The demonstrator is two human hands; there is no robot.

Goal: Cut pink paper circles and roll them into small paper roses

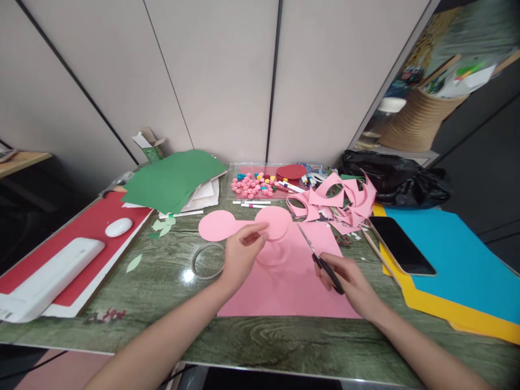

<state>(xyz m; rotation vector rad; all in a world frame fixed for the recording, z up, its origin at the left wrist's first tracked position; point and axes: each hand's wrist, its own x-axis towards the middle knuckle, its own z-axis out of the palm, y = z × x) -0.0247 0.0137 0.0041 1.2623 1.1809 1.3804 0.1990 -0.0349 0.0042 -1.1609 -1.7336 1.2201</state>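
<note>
My left hand (244,250) pinches the near left edge of a round pink paper disc (277,221) between thumb and forefinger, above a large pink sheet (300,292). A faint curved pink shape shows on the sheet below the disc; I cannot tell whether it is paper or shadow. In my right hand (345,279) is a pair of black-handled scissors (312,249), blades pointing up and left, apart from the disc. Another pink paper disc (216,225) lies to the left. A grey ring (194,265) rests beside my left wrist.
Pink paper scraps (361,200) pile behind my right hand. A clear tray (252,189) holds small coloured pieces and a red disc (291,171). Green sheets (174,179) lie back left. A phone (402,245) sits on blue paper (455,254), near a pencil (382,260).
</note>
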